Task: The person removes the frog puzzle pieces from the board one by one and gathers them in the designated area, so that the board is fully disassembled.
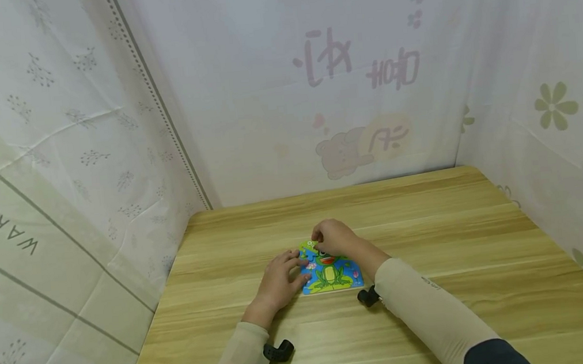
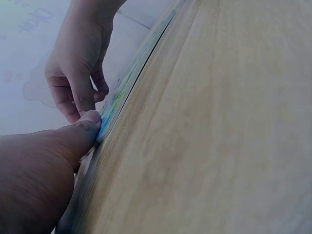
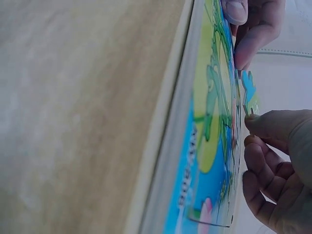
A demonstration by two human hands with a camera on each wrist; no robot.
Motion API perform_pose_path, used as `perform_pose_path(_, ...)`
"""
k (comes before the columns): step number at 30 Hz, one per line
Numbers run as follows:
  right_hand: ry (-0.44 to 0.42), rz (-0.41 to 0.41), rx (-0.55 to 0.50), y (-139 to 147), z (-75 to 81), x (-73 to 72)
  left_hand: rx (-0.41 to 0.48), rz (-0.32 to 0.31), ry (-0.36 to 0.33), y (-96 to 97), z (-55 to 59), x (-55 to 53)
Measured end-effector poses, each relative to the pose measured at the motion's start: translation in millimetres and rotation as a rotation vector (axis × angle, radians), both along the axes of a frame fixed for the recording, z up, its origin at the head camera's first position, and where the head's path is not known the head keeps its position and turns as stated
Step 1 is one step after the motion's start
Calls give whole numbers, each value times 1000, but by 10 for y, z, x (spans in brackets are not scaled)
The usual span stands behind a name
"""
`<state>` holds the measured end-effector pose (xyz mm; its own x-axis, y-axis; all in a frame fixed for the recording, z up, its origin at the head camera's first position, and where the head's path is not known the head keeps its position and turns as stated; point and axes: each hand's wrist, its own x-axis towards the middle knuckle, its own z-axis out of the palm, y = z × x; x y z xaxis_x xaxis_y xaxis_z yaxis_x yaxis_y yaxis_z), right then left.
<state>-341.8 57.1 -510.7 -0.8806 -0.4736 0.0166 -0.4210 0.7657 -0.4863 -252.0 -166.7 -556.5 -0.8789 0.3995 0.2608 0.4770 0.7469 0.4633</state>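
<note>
A frog jigsaw puzzle [image 1: 331, 279] in blue and green lies flat on the wooden table. My right hand [image 1: 335, 237] is over its upper part and pinches a green and blue puzzle piece [image 3: 249, 92] between thumb and fingertips. In the right wrist view the piece is tilted up from the board. My left hand [image 1: 279, 278] lies at the puzzle's left edge, fingers spread and relaxed, with fingertips touching the board. From the left wrist, the left thumb [image 2: 80, 134] shows against the board's edge, close to the right fingers.
The wooden table [image 1: 430, 216] runs out on all sides of the puzzle. Printed curtains [image 1: 263, 92] hang behind it and along both sides. A black wrist camera [image 1: 279, 352] sits on the left forearm, another black camera [image 1: 368, 296] on the right.
</note>
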Motion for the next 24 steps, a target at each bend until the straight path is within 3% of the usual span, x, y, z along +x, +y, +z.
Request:
perform_pose_path(10, 10, -35, -47, 81, 39, 34, 13, -2, 0, 7, 10, 27)
perform_pose_path(24, 19, -100, -117, 431, 39, 37, 10, 4, -5, 16, 23, 37)
